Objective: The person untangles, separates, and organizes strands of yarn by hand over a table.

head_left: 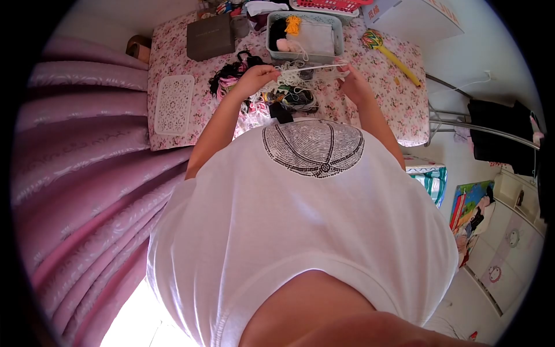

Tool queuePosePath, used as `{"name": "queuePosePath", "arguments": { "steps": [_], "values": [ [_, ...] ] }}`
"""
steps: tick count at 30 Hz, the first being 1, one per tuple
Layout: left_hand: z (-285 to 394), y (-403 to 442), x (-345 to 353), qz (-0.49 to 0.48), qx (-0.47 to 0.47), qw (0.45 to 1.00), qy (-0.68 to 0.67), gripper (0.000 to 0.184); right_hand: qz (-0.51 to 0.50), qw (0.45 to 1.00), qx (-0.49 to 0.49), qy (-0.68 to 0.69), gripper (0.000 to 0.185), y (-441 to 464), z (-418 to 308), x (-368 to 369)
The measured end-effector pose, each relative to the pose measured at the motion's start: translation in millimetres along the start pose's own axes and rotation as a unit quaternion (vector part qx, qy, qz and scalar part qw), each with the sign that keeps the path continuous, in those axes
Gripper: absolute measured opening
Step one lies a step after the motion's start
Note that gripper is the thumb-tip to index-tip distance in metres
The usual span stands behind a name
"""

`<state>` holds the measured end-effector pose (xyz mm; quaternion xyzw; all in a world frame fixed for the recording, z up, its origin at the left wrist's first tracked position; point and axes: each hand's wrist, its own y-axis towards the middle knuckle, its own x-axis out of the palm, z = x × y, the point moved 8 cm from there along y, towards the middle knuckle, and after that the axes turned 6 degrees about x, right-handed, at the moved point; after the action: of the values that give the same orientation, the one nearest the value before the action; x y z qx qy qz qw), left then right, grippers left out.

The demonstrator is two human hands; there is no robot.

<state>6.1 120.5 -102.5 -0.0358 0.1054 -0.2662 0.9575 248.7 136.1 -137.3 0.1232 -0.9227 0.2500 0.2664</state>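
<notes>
Between my two hands a white cord (318, 67) is stretched nearly level above the table. My left hand (258, 80) has its fingers closed on the cord's left end. The right end is pinched in my right hand (354, 84), with more thin white strands hanging beside it. Below the cord lies a loose tangle of white cord (293, 80). Nearer my body sits a dark bundle of mixed strands (296, 99). A heap of black and pink yarn (227, 78) spreads on the table to the left of my left hand.
Behind my hands stands a pale basket (306, 58) holding yarn and cloth. A dark box (210, 37) and a white lattice tray (174, 104) are on the left of the flowered tablecloth (199, 68). A yellow-handled item (400, 65) lies right. Pink curtains (92, 127) hang left.
</notes>
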Motion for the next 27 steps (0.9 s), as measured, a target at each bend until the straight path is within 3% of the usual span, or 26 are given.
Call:
{"name": "queuePosePath", "arguments": {
  "steps": [7,10,16,19,22,27],
  "values": [
    [-13.6,2.7,12.9,-0.052,-0.032,0.997,-0.043,0.019,0.014,0.997,-0.033,0.070,0.021,-2.3,-2.7,-14.7],
    [-14.4,7.6,18.4,-0.028,-0.039,0.995,-0.088,0.023,0.022,0.994,-0.007,0.104,0.024,1.5,-2.9,-13.4],
    [19.6,12.0,35.1,-0.015,0.033,0.991,-0.126,0.030,0.041,0.998,-0.014,-0.042,0.026,2.3,-1.4,34.4],
    [21.8,13.8,39.6,-0.027,0.023,0.990,-0.135,0.027,-0.003,0.983,-0.047,-0.178,0.026,-0.7,1.6,65.6],
    [24.3,13.1,40.7,-0.034,0.020,0.990,-0.133,0.023,-0.044,0.973,-0.074,-0.216,0.026,-8.4,4.6,95.2],
    [22.7,16.6,31.8,0.030,0.057,0.988,-0.138,0.015,-0.049,0.901,-0.204,-0.379,0.025,-12.3,-3.0,114.8]
  ]
}}
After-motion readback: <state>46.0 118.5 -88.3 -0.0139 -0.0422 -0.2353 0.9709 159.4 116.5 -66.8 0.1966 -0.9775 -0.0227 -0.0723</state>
